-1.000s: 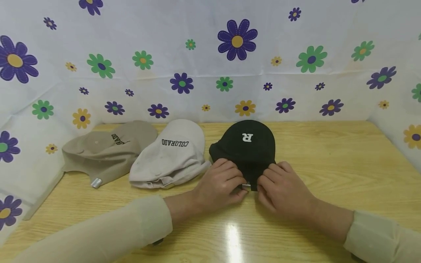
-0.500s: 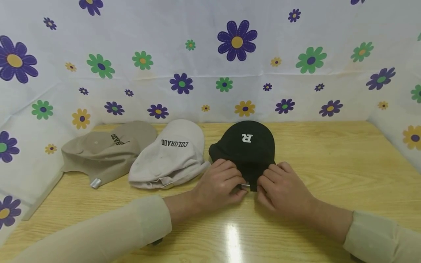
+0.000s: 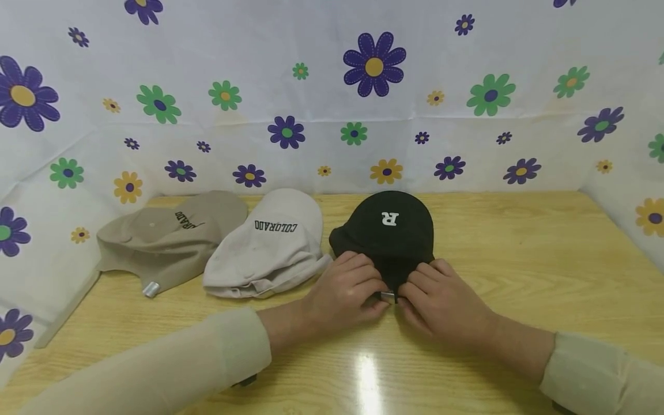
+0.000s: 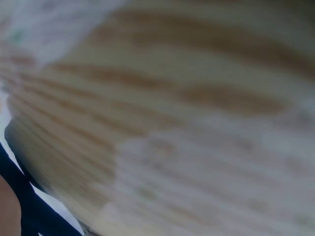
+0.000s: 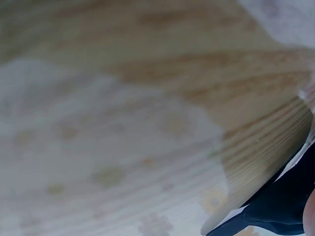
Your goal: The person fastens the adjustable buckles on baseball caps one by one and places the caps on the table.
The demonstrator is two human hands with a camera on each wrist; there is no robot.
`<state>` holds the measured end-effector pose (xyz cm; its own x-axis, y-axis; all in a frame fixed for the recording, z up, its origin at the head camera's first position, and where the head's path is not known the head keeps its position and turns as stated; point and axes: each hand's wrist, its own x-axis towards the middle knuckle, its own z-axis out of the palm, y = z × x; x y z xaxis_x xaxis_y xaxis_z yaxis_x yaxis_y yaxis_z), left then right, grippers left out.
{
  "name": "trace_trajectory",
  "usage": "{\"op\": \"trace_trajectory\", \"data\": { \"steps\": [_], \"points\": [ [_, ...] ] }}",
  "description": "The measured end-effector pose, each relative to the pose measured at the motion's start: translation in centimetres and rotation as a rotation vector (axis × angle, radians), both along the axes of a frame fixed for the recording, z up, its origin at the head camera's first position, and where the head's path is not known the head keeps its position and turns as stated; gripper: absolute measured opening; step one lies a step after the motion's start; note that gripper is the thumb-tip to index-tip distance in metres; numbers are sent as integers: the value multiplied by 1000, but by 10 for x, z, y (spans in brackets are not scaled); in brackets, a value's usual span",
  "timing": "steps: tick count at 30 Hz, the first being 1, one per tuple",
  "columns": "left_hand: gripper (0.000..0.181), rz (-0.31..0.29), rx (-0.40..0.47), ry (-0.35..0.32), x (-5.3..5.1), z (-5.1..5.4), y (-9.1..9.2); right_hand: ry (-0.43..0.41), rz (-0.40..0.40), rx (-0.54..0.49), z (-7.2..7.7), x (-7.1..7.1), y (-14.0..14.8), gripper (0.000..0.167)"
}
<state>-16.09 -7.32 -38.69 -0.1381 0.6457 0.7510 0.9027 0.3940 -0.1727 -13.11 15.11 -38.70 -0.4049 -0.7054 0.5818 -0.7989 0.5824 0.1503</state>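
Observation:
A black baseball cap [image 3: 386,236] with a white letter R lies on the table in the head view, its back strap toward me. My left hand [image 3: 344,288] pinches the strap's left part beside a small metal buckle [image 3: 388,297]. From the other side my right hand [image 3: 441,297] grips the strap close to that buckle, fingers curled. Left of the black cap lies a light grey cap [image 3: 275,242] lettered COLORADO. Farther left is a tan cap [image 3: 176,236] with a metal clasp [image 3: 151,289]. Both wrist views show mostly blurred tabletop.
The wooden table [image 3: 519,242] reaches back to a white cloth [image 3: 321,86] printed with flowers, which also rises at both sides. A bright light reflection falls on the tabletop near the front.
My right hand has shifted slightly left, closer to the buckle and my left hand. The left hand and the three caps stay nearly where they were.

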Motion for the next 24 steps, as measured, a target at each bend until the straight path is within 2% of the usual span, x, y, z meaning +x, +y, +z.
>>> {"op": "trace_trajectory", "data": {
  "steps": [12, 18, 24],
  "points": [
    [6, -6, -39, 42, -1, -2, -1, -11, 9, 3, 0, 3, 0, 40],
    [5, 8, -34, 41, 0, -2, -4, -23, 8, 1, -1, 1, -2, 38],
    [5, -4, -44, 27, 0, 0, -3, -33, -32, 11, -1, 1, 0, 40]
  ]
}}
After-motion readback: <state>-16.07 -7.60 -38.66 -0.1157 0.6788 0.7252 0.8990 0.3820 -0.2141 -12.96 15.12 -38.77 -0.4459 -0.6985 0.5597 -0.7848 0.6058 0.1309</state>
